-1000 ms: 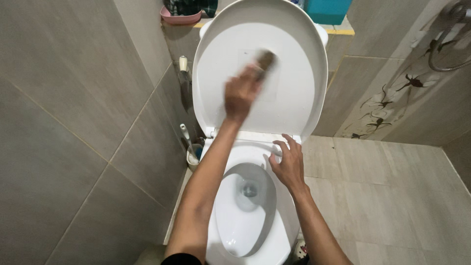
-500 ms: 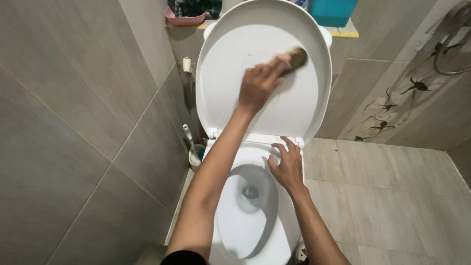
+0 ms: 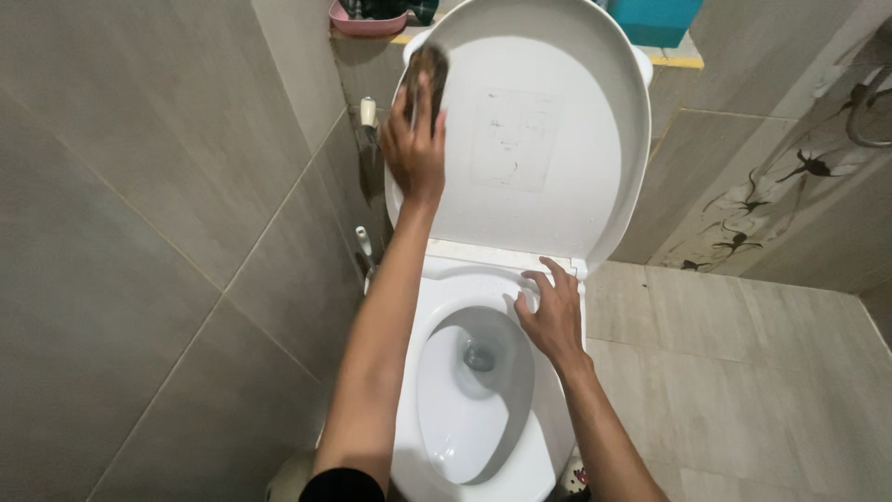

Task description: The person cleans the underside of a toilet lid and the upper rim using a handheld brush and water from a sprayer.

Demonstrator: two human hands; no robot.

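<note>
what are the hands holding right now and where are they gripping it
The left hand presses a brown scrubber to the lid, fingers over its lower part. The right hand holds nothing.

Pink tray and teal box on ledge, grey tiled wall

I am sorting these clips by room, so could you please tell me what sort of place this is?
Almost certainly a bathroom. A white toilet stands against grey tiled walls with its lid raised, and a hose hangs on the right wall. The left hand presses a brown sponge on the lid.
</note>
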